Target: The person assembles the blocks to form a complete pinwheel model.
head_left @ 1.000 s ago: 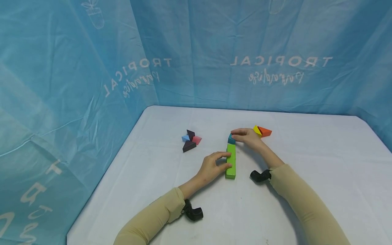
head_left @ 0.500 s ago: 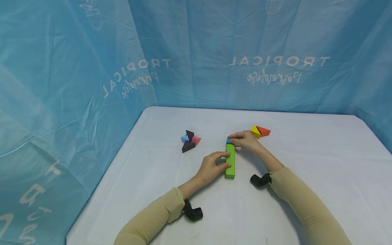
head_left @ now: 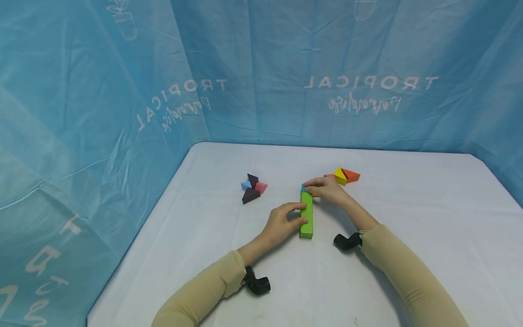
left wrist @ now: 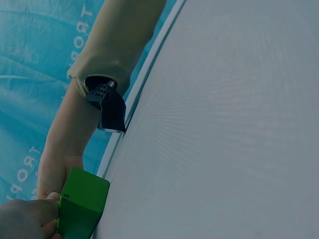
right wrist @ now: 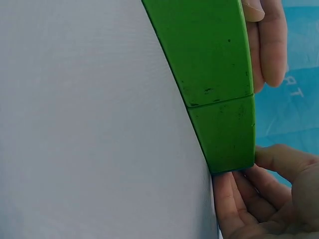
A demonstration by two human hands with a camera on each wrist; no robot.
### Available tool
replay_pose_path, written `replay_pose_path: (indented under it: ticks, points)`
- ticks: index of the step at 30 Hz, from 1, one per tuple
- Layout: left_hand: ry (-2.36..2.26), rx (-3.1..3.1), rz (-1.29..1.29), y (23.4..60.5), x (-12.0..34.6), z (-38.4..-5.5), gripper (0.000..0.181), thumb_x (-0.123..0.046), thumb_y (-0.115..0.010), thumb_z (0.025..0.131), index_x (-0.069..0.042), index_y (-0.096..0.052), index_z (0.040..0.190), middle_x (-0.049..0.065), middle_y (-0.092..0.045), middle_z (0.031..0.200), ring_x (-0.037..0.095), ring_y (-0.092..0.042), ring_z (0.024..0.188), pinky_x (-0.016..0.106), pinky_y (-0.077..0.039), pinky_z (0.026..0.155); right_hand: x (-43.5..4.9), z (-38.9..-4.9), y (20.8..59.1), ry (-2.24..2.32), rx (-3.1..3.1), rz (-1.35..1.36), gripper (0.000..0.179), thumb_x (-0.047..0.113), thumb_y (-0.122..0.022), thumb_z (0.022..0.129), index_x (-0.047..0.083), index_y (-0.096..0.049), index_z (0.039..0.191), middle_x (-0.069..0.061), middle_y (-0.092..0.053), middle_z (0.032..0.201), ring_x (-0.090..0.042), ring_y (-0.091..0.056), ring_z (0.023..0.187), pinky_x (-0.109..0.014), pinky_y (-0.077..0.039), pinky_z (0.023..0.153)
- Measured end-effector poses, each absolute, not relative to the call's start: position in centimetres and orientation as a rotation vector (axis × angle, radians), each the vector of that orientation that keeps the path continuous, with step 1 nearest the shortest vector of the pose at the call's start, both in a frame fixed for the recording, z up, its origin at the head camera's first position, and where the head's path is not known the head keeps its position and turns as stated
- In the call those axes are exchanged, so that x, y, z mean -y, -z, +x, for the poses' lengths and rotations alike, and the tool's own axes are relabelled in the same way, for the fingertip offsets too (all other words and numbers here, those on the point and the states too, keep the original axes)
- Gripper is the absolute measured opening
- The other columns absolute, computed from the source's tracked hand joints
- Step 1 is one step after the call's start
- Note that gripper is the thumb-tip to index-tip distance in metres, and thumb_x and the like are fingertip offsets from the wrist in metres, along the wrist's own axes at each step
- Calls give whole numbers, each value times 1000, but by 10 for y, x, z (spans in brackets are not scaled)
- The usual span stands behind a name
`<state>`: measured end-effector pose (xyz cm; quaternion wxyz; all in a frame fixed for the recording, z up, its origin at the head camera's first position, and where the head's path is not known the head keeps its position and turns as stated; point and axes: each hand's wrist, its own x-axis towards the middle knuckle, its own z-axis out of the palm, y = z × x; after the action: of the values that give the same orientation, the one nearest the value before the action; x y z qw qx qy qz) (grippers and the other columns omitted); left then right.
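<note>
In the head view, a straight row of green blocks [head_left: 306, 222] lies on the white table. My left hand [head_left: 283, 223] comes from the left, its thumb and index fingertips touching the row's left side. At the far end of the row, my right hand [head_left: 328, 188] pinches a small blue block [head_left: 303, 188], partly hidden by the fingers. The right wrist view shows the seam between two green blocks [right wrist: 224, 132], with the right hand [right wrist: 269, 199] at their end. In the left wrist view, the left hand [left wrist: 25, 216] rests against a green block [left wrist: 84, 196].
Left of the row sit two dark triangular blocks [head_left: 251, 195], a light blue block [head_left: 246, 185] and a pink block [head_left: 260, 186]. Beyond my right hand are a yellow block [head_left: 340, 176], an orange block [head_left: 351, 175] and a second pink block [head_left: 329, 175]. Blue curtains [head_left: 261, 68] hang behind the table.
My right hand has moved slightly nearer with the blue block, bringing it up against the green row's far end. A pink block behind that hand has come into view. The left hand stays put.
</note>
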<state>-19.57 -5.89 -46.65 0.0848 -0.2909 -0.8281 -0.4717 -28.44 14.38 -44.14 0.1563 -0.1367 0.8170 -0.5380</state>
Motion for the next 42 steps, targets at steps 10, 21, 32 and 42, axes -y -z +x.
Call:
replay_pose_path:
  ticks: [10,21,32,42]
  points:
    - [1396,2446,-878,466,58,-196,40,-15,-75,82,-5,-64,119,5,-65,116,14,-57,110,29,-44,94,-174,-289,416,1861,-2369,-470,45,27,-64,91,5,-56,130,-13,-54,132,-21,-52,118,-30,-42,97]
    - [1437,2464,-856,466,59,-195,41,-15,-75,82,-6,-64,120,4,-64,117,15,-57,111,29,-44,95,-245,-307,424,1950,-2457,-277,41,19,-50,99,0,-47,136,-16,-45,139,-29,-37,127,-51,-21,109]
    - [1459,2458,-859,467,59,-195,40,-15,-75,82,-5,-64,120,4,-64,117,15,-56,112,29,-43,96,-265,-309,451,1749,-2494,-291,41,11,-51,98,0,-46,137,-19,-45,139,-30,-39,129,-33,-33,106]
    - [1441,2473,-861,467,58,-195,40,-16,-74,83,-6,-63,120,3,-64,117,12,-55,112,29,-42,96,-265,-317,458,1672,-2476,-287,47,15,-60,94,1,-47,137,-18,-44,139,-21,-45,120,-41,-31,106]
